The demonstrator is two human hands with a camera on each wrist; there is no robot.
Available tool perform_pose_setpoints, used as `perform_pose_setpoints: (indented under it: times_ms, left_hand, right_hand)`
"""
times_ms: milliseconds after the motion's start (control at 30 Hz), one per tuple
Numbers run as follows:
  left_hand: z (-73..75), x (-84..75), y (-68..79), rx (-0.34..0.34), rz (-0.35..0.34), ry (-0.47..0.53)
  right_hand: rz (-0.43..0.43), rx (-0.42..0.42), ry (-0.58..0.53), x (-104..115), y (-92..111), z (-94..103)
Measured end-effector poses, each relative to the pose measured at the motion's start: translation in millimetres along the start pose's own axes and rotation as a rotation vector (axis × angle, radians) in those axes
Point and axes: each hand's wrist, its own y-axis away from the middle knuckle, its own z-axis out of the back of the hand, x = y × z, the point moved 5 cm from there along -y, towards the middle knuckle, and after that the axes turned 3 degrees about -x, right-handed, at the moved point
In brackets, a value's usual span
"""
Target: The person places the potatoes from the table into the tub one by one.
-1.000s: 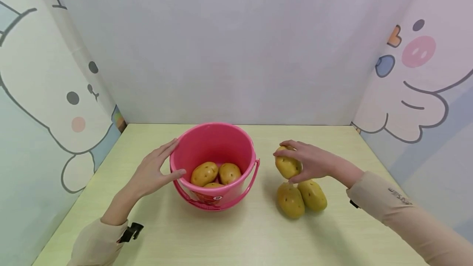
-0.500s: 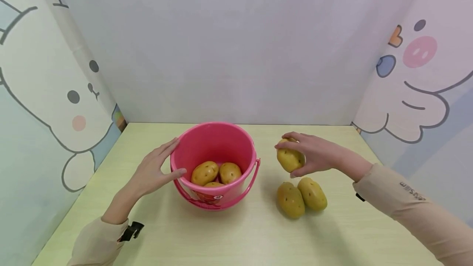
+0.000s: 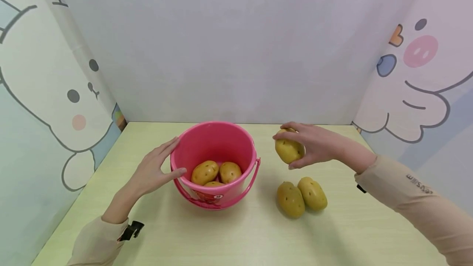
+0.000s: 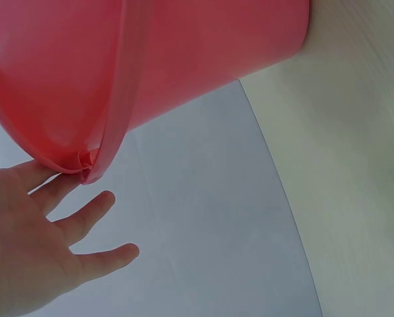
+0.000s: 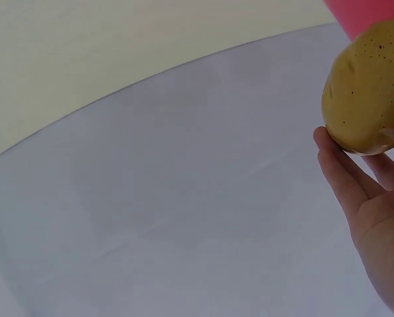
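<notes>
A pink bucket (image 3: 218, 134) stands on the table, its handle hanging down at the front. Three potatoes are visible inside, one of them a potato (image 3: 205, 173) at the left. My left hand (image 3: 151, 171) rests against the bucket's left rim with spread, fairly straight fingers; in the left wrist view, some fingertips of that hand (image 4: 32, 244) are hidden behind the rim. To the bucket's right, my right hand (image 3: 314, 143) grips a yellow potato (image 3: 288, 147) between fingers and thumb, above the table. The same potato (image 5: 368, 92) fills the right wrist view's upper right corner.
Two more potatoes lie side by side on the table: a left potato (image 3: 290, 200) and a right potato (image 3: 312, 194). A plain pale wall (image 3: 236, 52) rises behind the table (image 3: 236, 241), and cartoon-printed panels flank it.
My right hand has lifted the potato away from the two on the table, upward and farther back in the head view. The left hand and the bucket have stayed in place.
</notes>
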Motion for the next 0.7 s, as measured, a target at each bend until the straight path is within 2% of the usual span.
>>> perform_pose_setpoints:
  times_ms: [233,700]
  left_hand:
    - [-0.1,0.1,0.1,0.003,0.002,-0.005]
    - [-0.3,0.7,-0.4,0.008,0.002,-0.004]
  right_hand:
    - [-0.008,0.014,-0.009,3.5,-8.1,12.5]
    - [0.047,-0.021,0.002,9.0,-24.6,37.3]
